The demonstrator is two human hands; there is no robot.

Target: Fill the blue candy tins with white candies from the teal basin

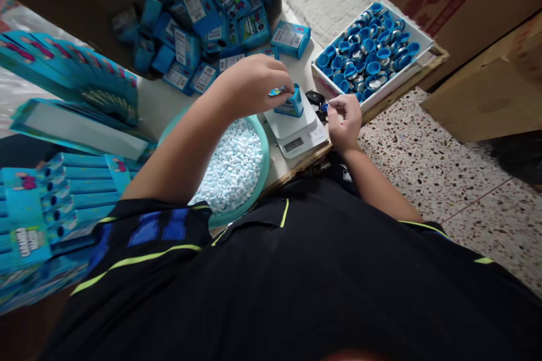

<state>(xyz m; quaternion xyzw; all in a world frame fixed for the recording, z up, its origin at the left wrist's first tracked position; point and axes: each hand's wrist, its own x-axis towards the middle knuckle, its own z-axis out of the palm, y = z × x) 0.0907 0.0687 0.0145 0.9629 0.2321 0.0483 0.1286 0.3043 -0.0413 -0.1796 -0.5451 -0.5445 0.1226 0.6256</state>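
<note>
A small blue candy box [292, 104] stands upright on a white digital kitchen scale [301, 134]. My left hand [258, 83] is over the box, its fingers pinched together at the top edge. A small shiny blue-and-white piece shows under those fingers, too small to make out. To the right of the scale, my right hand [346, 118] is closed, with a blue cap [325, 107] at its fingertips. Beside that cap lies a black car key [314, 97]. Under my left forearm is a teal basin [265, 152] of pale blue and white candies [232, 166].
A white tray [376, 93] holds many blue caps at the right table edge. Blue boxes [186, 48] spill from a dark carton [84, 5] at the back; one box [291, 39] lies apart. Blue packaging [80, 192] is stacked at left. Cardboard cartons [486, 79] stand on the right.
</note>
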